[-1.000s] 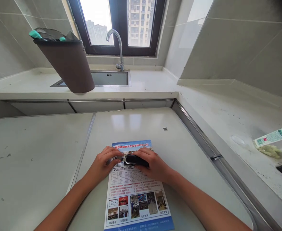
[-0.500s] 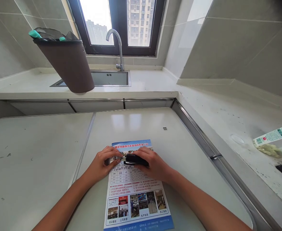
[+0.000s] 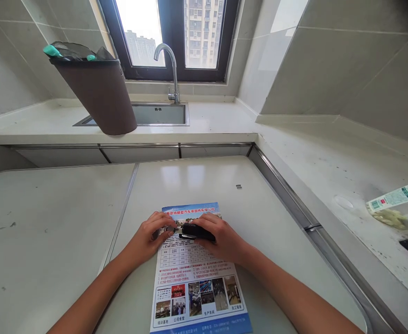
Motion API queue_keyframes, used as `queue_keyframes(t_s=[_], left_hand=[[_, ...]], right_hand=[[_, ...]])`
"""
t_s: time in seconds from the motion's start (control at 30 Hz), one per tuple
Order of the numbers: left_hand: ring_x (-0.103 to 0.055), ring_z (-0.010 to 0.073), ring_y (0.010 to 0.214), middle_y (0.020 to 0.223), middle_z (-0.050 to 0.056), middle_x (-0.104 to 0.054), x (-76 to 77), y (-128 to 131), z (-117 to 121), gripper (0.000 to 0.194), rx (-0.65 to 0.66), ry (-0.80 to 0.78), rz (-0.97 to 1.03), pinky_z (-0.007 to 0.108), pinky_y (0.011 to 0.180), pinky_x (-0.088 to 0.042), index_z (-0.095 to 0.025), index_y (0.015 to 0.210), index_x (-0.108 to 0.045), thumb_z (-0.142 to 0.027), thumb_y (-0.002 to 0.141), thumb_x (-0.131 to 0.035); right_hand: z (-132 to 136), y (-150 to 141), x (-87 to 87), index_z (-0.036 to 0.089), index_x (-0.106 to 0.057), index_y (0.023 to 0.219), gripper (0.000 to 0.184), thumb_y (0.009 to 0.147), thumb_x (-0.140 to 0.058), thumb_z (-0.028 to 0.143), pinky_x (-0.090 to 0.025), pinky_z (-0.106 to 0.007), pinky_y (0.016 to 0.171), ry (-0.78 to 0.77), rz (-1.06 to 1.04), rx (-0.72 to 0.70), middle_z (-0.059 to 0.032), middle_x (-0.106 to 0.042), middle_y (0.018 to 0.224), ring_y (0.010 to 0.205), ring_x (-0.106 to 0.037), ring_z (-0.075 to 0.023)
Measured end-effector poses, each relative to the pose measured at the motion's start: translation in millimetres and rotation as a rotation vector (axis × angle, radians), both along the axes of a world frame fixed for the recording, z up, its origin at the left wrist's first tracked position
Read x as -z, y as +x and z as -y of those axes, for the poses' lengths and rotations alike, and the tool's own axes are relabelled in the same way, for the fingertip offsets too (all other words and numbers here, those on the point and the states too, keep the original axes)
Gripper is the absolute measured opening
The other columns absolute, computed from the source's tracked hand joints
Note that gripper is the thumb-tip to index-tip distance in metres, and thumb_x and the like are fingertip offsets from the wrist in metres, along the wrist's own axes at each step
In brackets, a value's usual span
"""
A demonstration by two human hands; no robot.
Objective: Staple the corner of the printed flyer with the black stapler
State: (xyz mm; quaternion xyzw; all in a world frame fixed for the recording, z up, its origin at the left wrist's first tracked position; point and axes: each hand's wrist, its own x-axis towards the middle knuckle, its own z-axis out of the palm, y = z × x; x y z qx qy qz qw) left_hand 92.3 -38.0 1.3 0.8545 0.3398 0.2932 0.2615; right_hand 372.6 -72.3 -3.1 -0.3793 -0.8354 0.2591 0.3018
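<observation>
A printed flyer (image 3: 204, 269) with Chinese text, a table and several photos lies flat on the white table. Above its upper part, my right hand (image 3: 221, 234) is wrapped round a black stapler (image 3: 193, 230), whose front end points left. My left hand (image 3: 157, 232) is beside that front end, thumb and fingers pinched together. Something small and dark shows between those fingertips, too small to make out. Two short silvery strips, like staples (image 3: 239, 186), rest on the table beyond the flyer to the right.
On the far counter a brown bin (image 3: 96, 93) stands by the sink (image 3: 162, 115) and faucet (image 3: 172, 69). The right counter (image 3: 315, 157) holds a clear package with a green-and-white label (image 3: 398, 195). A seam (image 3: 125, 195) divides the white table.
</observation>
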Motion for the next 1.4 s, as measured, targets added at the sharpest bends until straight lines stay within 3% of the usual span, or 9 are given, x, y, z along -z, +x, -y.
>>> queue_keyframes(t_s=[0.7, 1.4], left_hand=[[-0.069, 0.0188, 0.090, 0.100, 0.002, -0.079, 9.5, -3.9, -4.2, 0.013, -0.052, 0.105, 0.059, 0.035, 0.081, -0.057, -0.026, 0.103, -0.076, -0.024, 0.090, -0.076], [-0.068, 0.0178, 0.085, 0.101, 0.001, -0.080, 5.2, -1.4, -2.3, 0.014, -0.030, 0.140, 0.063, 0.033, 0.075, -0.056, -0.029, 0.101, -0.080, -0.022, 0.091, -0.073]], right_hand=[[0.1, -0.2, -0.5, 0.024, -0.058, 0.133, 0.045, 0.090, -0.069, 0.016, -0.052, -0.041, 0.095, -0.021, -0.016, -0.013, -0.0092, -0.066, 0.116, 0.108, -0.061, -0.0254], [0.2, 0.0, 0.2, 0.023, -0.058, 0.133, 0.045, 0.090, -0.070, 0.016, -0.052, -0.040, 0.094, -0.006, 0.001, -0.007, -0.0089, -0.066, 0.117, 0.108, -0.061, -0.0252]])
